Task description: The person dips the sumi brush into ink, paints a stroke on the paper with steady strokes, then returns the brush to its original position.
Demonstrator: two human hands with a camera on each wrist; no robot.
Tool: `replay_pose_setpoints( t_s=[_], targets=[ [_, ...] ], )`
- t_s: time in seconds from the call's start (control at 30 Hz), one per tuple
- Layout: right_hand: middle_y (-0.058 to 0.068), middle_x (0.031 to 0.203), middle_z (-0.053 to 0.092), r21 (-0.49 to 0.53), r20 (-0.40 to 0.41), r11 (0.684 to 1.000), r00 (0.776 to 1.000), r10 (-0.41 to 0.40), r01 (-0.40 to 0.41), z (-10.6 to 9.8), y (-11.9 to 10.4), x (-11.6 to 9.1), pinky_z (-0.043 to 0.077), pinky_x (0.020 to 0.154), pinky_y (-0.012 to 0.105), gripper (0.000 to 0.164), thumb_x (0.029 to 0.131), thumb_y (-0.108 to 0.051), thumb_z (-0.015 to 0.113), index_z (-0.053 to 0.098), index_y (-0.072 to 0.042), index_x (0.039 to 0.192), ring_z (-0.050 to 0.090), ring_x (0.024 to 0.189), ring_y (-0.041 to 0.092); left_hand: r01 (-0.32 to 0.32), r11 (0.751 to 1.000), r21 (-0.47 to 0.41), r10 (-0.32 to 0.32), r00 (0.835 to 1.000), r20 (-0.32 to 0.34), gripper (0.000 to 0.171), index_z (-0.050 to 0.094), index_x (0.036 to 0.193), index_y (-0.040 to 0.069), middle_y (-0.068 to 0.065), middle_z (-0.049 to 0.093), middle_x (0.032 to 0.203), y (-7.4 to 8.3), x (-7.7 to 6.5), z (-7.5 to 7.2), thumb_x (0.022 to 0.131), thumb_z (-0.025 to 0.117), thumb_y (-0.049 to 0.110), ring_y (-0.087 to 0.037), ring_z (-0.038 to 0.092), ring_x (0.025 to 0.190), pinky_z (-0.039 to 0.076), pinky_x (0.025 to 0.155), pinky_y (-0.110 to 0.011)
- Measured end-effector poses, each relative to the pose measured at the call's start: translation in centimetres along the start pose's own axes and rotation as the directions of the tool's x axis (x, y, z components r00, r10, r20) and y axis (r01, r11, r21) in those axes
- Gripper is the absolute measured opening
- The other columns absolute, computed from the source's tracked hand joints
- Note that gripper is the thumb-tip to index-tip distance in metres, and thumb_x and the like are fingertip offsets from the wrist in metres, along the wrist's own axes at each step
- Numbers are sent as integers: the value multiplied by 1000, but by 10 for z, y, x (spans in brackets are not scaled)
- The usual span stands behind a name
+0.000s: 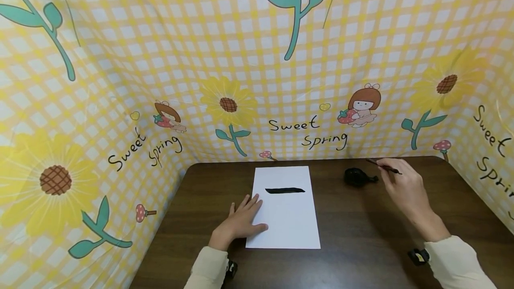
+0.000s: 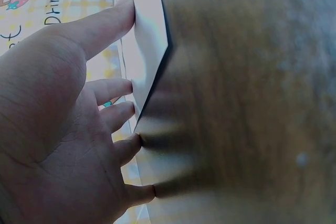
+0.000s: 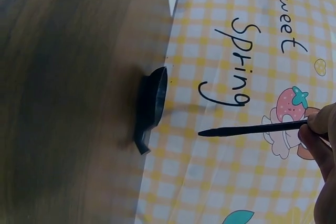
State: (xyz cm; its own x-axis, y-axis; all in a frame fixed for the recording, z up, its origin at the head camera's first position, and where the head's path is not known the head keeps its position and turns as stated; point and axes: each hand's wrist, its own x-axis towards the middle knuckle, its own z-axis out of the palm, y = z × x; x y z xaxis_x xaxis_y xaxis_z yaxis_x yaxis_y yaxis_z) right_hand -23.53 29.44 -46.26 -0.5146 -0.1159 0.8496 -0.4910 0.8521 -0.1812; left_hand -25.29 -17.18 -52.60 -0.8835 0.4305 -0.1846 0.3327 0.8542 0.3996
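A white sheet of paper [image 1: 287,222] lies on the brown table, with one thick black stroke [image 1: 285,190] across its upper part. My left hand [image 1: 239,220] rests on the paper's left edge, fingers spread; the left wrist view shows thumb and fingertips along the sheet's edge [image 2: 149,40]. To the right, my right hand [image 1: 404,188] pinches a slim dark brush [image 1: 383,166]. In the right wrist view the brush [image 3: 252,129] has its pointed black tip in the air, apart from a small black ink dish [image 3: 152,99]. This dish [image 1: 357,176] sits left of my right hand.
Yellow checked cloth [image 1: 249,66] with printed flowers and lettering rises behind the table and on both sides. The table's [image 1: 353,253] far edge runs close behind the paper and the dish. Dark bands [image 1: 419,256] sit on both wrists.
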Motion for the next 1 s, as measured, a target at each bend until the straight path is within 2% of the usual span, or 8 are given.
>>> replay_pose_setpoints(
  t_s=[0.13, 0.23, 0.4, 0.6, 0.7, 0.83, 1.0],
  targets=[
    [19, 100, 75, 1, 2, 999, 999, -39, 39, -1, 3, -3, 50, 80, 39, 48, 113, -35, 47, 73, 4, 106, 70, 95, 35, 0, 1000, -2, 0, 1000, 1, 88, 34, 168, 12, -9, 21, 179, 0, -1, 0, 100, 69, 54, -40, 11, 167, 4, 124, -80],
    [18, 98, 75, 6, 1, 997, 997, -81, 81, -1, 5, -5, 50, 77, 39, 60, 114, -45, 38, 73, 4, 105, 70, 93, 34, -5, 1000, -1, 5, 1000, 0, 87, 34, 168, 11, -10, 21, 179, 0, -1, -1, 100, 69, 53, -40, 11, 167, 4, 124, -80],
    [15, 99, 74, 22, 1, 989, 990, -143, 143, -1, 7, -8, 49, 74, 37, 57, 115, -42, 39, 74, 2, 106, 69, 92, 31, -13, 1000, 9, 13, 1000, 0, 87, 34, 168, 10, -10, 22, 179, 0, 0, -1, 100, 69, 52, -41, 12, 167, 5, 123, -81],
    [15, 105, 75, -2, 70, 985, 983, -172, 173, -3, 10, -11, 52, 81, 39, 57, 116, -40, 36, 73, 3, 109, 70, 98, 31, -10, 1000, -1, 10, 1000, 6, 87, 34, 168, 11, -9, 21, 179, -1, 0, 0, 100, 69, 53, -41, 11, 167, 4, 123, -81],
    [15, 107, 75, -13, 79, 979, 977, -199, 201, -3, 11, -11, 53, 82, 41, 57, 116, -39, 35, 72, 3, 109, 70, 100, 32, -7, 1000, -6, 7, 1000, 8, 87, 34, 168, 11, -9, 21, 179, -1, 0, 0, 100, 69, 53, -40, 11, 167, 4, 123, -81],
    [14, 108, 75, -8, 69, 970, 968, -240, 241, -2, 11, -12, 53, 79, 42, 56, 116, -37, 34, 73, 2, 108, 70, 99, 31, -6, 1000, -9, 6, 1000, 7, 87, 35, 168, 11, -9, 21, 179, -2, 0, 1, 100, 69, 54, -40, 11, 167, 4, 123, -81],
    [12, 110, 74, -23, 110, 964, 959, -262, 266, -2, 14, -15, 54, 73, 43, 52, 116, -31, 31, 72, 0, 107, 69, 100, 30, -4, 1000, -9, 4, 1000, 6, 88, 34, 168, 12, -9, 20, 179, -3, 1, 2, 100, 68, 54, -40, 10, 167, 3, 124, -81]
  ],
)
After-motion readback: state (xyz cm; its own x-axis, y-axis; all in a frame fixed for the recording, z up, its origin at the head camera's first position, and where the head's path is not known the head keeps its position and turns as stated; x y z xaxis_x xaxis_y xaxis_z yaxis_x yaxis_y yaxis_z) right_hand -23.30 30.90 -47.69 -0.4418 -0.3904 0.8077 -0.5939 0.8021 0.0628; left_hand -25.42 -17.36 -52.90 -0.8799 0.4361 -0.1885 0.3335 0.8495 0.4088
